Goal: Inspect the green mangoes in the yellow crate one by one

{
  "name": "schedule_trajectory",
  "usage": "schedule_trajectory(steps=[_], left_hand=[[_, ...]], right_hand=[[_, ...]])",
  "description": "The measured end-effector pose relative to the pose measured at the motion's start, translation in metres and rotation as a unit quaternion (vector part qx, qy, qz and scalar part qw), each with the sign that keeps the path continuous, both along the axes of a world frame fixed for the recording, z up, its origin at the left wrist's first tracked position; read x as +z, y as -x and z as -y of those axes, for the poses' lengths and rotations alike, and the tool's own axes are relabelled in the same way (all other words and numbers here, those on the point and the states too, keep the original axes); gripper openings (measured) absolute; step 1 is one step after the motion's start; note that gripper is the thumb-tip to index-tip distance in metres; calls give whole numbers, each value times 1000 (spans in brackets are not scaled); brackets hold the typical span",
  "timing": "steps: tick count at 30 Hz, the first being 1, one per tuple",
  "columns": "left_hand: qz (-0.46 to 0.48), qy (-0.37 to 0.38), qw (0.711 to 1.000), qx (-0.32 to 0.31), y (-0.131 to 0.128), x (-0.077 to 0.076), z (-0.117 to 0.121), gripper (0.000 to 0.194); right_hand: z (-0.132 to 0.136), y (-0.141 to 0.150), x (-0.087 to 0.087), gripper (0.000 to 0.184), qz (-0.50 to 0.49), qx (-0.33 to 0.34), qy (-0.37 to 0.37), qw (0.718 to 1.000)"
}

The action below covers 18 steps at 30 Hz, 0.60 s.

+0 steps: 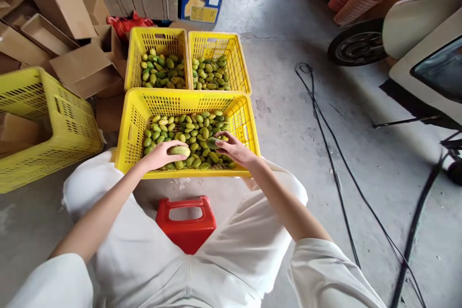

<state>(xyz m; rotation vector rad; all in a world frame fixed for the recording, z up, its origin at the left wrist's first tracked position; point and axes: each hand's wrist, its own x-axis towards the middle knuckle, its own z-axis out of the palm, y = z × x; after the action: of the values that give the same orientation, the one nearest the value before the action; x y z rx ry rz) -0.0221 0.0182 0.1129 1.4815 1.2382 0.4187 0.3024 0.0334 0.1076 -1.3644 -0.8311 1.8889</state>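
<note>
A large yellow plastic crate (191, 97) sits between my knees, with many small oval green and yellowish fruits (194, 146) inside. My left hand (164, 155) is closed around a pale yellow-green oval fruit (179, 150), above the crate's near left part. Over its right part, my right hand (233, 148) grips a darker green oval fruit (212, 143) between thumb and fingers. Behind the large crate stand two smaller yellow crates, the left one (159, 32) and the right one (238, 65), each holding similar fruits.
A red plastic stool (186, 231) shows between my legs. Another yellow crate (68, 120) with cardboard stands at left, near piled cardboard boxes (83, 67). Black cables (327, 127) run across the concrete floor at right, near a white vehicle (426, 43). A blue box (202, 4) stands behind.
</note>
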Motion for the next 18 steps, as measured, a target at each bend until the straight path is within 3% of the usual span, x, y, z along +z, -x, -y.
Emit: schedule_trajectory(steps=[3,8,12,18], left_hand=[[8,-4,999,35,-7,2,-5,56],[80,21,984,160,-26,-13,-4,54],[83,85,962,245,-31,-17,-3,38],[201,190,925,262,-34,-11,-1,26]], right_hand=[[2,15,-8,58,-23,8,33,999],[1,28,-15,56,-37,-11,97,995],[0,28,-14,62,-41,-30,108,993],[5,34,-19,45,-75,-11,106,991]])
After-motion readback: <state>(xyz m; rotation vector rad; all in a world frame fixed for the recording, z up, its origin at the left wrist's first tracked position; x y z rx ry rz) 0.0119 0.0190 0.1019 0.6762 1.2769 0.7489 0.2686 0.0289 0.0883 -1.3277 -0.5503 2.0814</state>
